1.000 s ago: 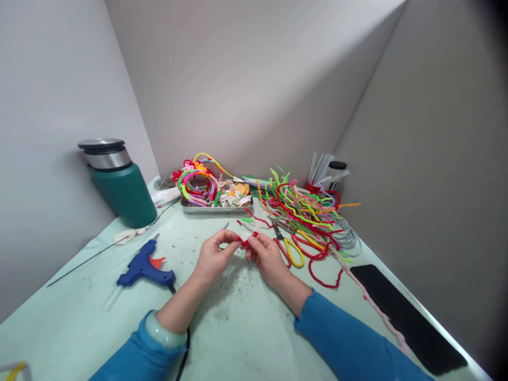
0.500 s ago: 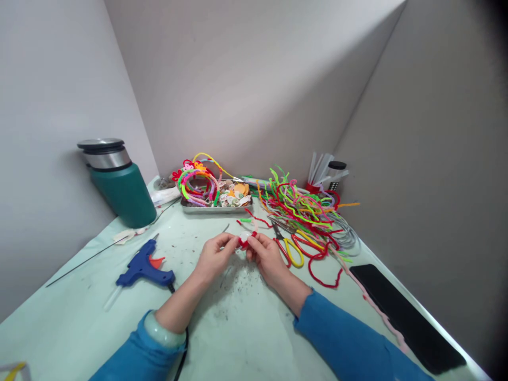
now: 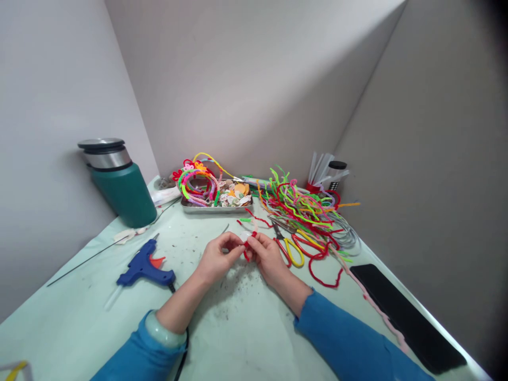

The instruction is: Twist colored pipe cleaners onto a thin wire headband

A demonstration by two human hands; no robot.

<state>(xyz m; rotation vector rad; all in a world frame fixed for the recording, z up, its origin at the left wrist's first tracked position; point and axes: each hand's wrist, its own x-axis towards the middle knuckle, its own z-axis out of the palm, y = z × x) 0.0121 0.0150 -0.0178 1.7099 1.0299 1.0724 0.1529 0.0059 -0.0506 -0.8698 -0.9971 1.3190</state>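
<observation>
Near the middle of the table my left hand [image 3: 220, 256] and my right hand [image 3: 266, 256] meet over a small piece of red pipe cleaner [image 3: 247, 245]. Both thumbs and forefingers pinch it, and the fingertips hide part of it. A small whitish piece [image 3: 245, 236] shows just behind it, between the hands. Two scissors lie beside my right hand, one with yellow and red handles [image 3: 294, 254]. To the left of my left hand lies a blue hot glue gun [image 3: 145, 269] with an orange trigger.
A metal tray [image 3: 216, 210] at the back holds paper cut-outs and colourful pipe-cleaner rings. Right of it spreads a tangle of pipe cleaners [image 3: 301, 203]. A green bottle [image 3: 127, 196] stands at left, a black phone [image 3: 405, 317] lies at right. Clear sticks [image 3: 320, 168] stand behind.
My left fingers have shifted slightly and re-gripped the red pipe cleaner, whose end now hangs lower between the hands. My right hand has stayed almost in place.
</observation>
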